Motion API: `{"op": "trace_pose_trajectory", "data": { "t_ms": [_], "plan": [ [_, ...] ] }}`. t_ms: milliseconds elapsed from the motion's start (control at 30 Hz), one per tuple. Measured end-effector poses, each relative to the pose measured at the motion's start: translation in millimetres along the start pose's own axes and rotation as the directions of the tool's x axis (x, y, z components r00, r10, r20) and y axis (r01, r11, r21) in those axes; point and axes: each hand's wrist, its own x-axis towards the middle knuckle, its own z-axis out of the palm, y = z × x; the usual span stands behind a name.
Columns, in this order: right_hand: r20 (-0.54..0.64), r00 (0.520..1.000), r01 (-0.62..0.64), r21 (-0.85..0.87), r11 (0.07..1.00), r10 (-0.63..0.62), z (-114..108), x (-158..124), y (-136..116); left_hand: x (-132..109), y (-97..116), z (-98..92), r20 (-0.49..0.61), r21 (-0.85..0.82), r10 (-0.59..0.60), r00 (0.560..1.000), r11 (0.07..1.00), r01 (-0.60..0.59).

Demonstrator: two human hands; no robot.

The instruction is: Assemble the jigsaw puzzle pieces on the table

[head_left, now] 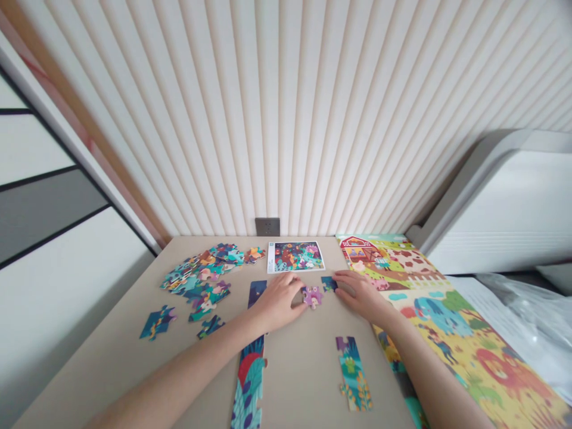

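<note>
My left hand [282,300] bends over the table with thumb and fingers closed at the left edge of a purple puzzle piece [313,296]. Just to the right, my right hand [358,293] pinches a dark blue puzzle piece [328,283], partly covered by the fingertips. The two pieces lie apart, with a small gap. Under my left forearm runs a joined strip of puzzle pieces [250,381], its middle hidden. A shorter joined strip with a green frog [351,364] lies nearer me on the right. Behind my hands is a picture card [297,257].
Loose puzzle pieces [201,277] are heaped at the left, with a few apart, including a blue piece [158,322]. Colourful farm and animal picture boards [447,333] cover the table's right side. A ribbed wall [295,119] with a dark socket [267,227] stands behind.
</note>
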Motion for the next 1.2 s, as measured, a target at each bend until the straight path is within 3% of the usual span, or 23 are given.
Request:
{"op": "trace_pose_trajectory", "data": {
  "t_ms": [267, 667, 933, 1200],
  "plan": [
    [0.059, 0.998, -0.005, 0.021, 1.0, 0.004, -0.3, 2.2, -6.8, -5.9, -2.9, 5.1, -0.001, -0.016, 0.008, 1.0, 1.0, -0.008],
    [0.057, 0.998, -0.016, 0.024, 1.0, 0.015, 0.0, 1.7, -8.8, -8.2, -1.6, 5.5, -0.006, -0.003, 0.012, 1.0, 1.0, -0.012],
    [0.039, 0.999, -0.017, 0.037, 0.999, 0.016, -1.8, 3.0, -12.6, -8.8, 1.1, 5.2, 0.003, 0.015, 0.134, 0.991, 0.991, -0.134],
    [0.012, 1.0, -0.009, 0.021, 1.0, 0.009, -1.6, 3.0, -11.6, -8.8, 1.3, 3.7, 0.043, 0.008, 0.184, 0.982, 0.983, -0.184]
  ]
}}
